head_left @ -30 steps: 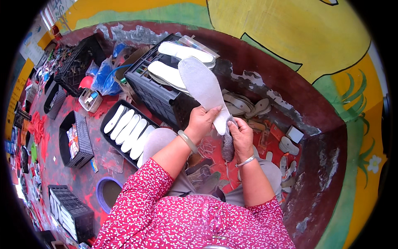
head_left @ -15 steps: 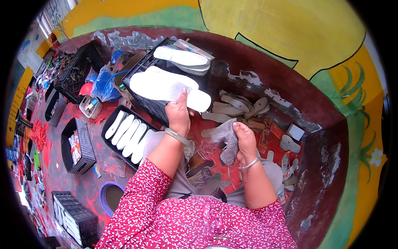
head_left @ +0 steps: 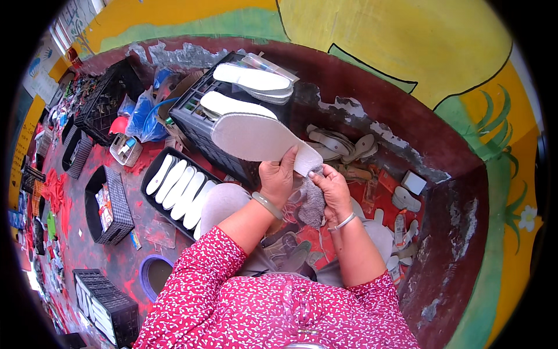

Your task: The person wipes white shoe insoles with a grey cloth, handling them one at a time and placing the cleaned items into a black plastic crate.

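Note:
My left hand (head_left: 277,181) grips a white insole (head_left: 253,136) near its narrow end, thumb on top, with the broad end pointing up and left. In my right hand (head_left: 333,195) is a fuzzy grey cloth (head_left: 311,205), pinched against the insole's narrow end. Past the held insole, more white insoles (head_left: 235,104) lie on an upturned-looking black crate (head_left: 212,142), beside a stack of white insoles (head_left: 256,77). Left of my knee, a long dark basket (head_left: 152,200) holds a row of white insoles (head_left: 181,189).
A pile of used-looking soles (head_left: 337,142) lies by the peeling maroon wall (head_left: 401,110). On the left floor stand a checked basket (head_left: 119,215), a purple basin (head_left: 145,279) and a slatted black crate (head_left: 119,296). Blue plastic bags (head_left: 142,116) sit farther back.
My left hand has lifted the insole off the black crate and brought it right and nearer, tilted. My right hand has moved the grey cloth up against its narrow end.

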Tool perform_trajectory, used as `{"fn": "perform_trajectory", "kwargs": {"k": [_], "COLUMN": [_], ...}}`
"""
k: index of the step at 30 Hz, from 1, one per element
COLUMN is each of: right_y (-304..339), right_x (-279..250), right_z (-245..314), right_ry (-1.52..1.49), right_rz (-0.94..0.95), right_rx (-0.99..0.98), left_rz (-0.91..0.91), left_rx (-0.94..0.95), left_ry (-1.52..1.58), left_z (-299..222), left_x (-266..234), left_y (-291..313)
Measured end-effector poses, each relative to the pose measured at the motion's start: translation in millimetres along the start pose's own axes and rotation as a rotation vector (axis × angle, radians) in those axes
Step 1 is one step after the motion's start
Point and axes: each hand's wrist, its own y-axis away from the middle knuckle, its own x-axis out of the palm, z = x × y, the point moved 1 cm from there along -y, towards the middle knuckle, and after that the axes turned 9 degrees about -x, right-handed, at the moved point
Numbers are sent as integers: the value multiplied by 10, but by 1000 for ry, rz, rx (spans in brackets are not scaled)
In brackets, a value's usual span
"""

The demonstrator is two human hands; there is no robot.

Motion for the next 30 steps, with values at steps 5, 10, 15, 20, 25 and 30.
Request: {"fn": "perform_trajectory", "kwargs": {"k": [5, 10, 15, 20, 25, 30], "right_y": [11, 61, 78, 61, 91, 2], "right_x": [-1, -228, -210, -69, 133, -77], "right_z": [130, 200, 260, 175, 98, -105], "right_ry": [80, 108, 16, -201, -168, -43], "right_rz": [86, 17, 137, 125, 125, 6], "right_rx": [54, 122, 145, 105, 93, 104], "left_rz": [-94, -200, -142, -66, -25, 26], "left_rx": [211, -117, -167, -136, -108, -78], "left_ry": [-212, 325, 351, 232, 72, -7], "left_z": [23, -276, -190, -142, -113, -13], "left_x": [-116, -315, -311, -235, -99, -1], "left_y": [-137, -466, -386, -284, -94, 13]}}
